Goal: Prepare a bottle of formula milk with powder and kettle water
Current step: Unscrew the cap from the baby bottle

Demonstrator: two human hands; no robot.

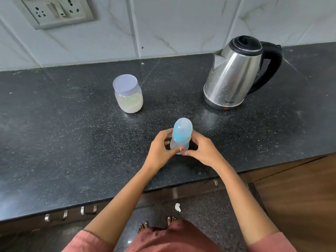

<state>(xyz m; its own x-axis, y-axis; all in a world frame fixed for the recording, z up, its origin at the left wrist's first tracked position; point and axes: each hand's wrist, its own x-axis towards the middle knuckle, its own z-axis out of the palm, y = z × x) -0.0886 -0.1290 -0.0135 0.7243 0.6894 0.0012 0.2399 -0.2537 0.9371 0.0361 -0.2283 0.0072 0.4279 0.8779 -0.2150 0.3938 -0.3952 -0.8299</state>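
A clear baby bottle with a blue collar and a translucent cap stands upright on the black counter, near its front edge. My left hand grips the bottle's body from the left. From the right, my right hand curls its fingers round the same body. A clear jar of pale formula powder, closed with a lilac lid, stands behind and to the left. The steel kettle with a black lid and handle sits at the back right, lid shut.
A tiled wall with a socket plate runs behind the counter. Drawer handles show under the counter edge. My bare feet and a scrap of white paper are on the dark floor below.
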